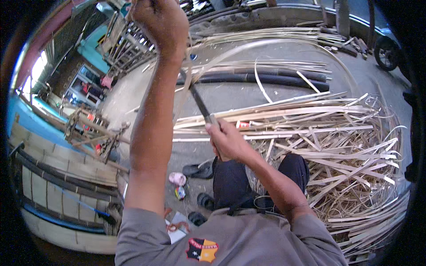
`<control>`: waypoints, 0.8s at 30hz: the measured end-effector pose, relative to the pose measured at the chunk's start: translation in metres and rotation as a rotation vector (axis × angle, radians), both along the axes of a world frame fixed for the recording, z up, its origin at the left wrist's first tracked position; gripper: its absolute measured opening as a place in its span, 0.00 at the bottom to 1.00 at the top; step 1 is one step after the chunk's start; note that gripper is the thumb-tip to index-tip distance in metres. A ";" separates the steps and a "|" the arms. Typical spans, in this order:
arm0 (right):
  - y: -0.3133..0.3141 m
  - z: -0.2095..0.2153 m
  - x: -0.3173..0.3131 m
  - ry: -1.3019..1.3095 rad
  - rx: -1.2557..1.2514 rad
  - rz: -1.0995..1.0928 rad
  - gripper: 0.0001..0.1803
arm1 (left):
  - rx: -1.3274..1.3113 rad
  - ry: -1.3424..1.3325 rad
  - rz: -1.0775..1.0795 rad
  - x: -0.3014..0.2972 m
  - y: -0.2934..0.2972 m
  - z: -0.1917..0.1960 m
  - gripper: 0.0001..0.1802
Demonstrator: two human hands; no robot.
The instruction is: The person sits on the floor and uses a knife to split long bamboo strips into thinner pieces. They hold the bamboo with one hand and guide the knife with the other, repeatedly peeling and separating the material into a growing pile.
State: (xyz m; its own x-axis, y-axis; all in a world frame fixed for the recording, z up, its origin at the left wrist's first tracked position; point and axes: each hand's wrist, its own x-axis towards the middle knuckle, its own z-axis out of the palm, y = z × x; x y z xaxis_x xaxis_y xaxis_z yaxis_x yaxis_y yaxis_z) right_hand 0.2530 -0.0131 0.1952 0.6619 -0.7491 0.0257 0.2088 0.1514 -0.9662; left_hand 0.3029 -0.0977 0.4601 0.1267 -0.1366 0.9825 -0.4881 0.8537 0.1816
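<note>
Nearest the camera, the person's grey shirt fills the lower edge, and dark trousers (233, 181) cover the knees just beyond it. By the feet lie dark sandals (199, 170) and a small pink object (177, 178) on the concrete floor (133, 95). The right hand (227, 141) is closed around the handle of a knife (200, 104), fingers wrapped tight on it, the dark blade angling up and to the left. The blade meets a thin bamboo strip (184, 91) that hangs almost straight down from the left hand (162, 21), which is raised high with the arm stretched out; its fingers are clenched on the strip's upper part. To the right of the knees a big heap of pale bamboo strips (350, 155) spreads over the floor. To the left stand bamboo frames (91, 133). Farther off lie long dark poles (266, 78), and beyond them a wheel (385, 53).
</note>
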 end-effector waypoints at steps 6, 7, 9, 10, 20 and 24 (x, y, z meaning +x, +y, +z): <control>0.007 0.024 -0.021 0.044 -0.082 -0.049 0.20 | 0.349 -0.447 0.328 0.030 -0.023 -0.046 0.26; 0.007 0.026 -0.023 0.020 -0.062 -0.040 0.20 | 0.333 -0.441 0.284 0.035 -0.023 -0.066 0.27; 0.008 0.025 -0.023 -0.090 0.017 0.029 0.20 | 0.510 -0.369 0.348 0.050 -0.020 -0.097 0.28; 0.007 0.024 -0.022 -0.100 0.048 0.031 0.21 | 0.448 -0.362 0.277 0.056 -0.021 -0.103 0.28; -0.034 0.070 0.029 -0.507 0.041 0.028 0.28 | 0.519 -0.010 -0.210 0.044 0.006 -0.075 0.31; -0.047 0.085 0.033 -0.424 0.094 0.047 0.16 | 0.442 0.034 -0.109 0.037 0.012 -0.073 0.32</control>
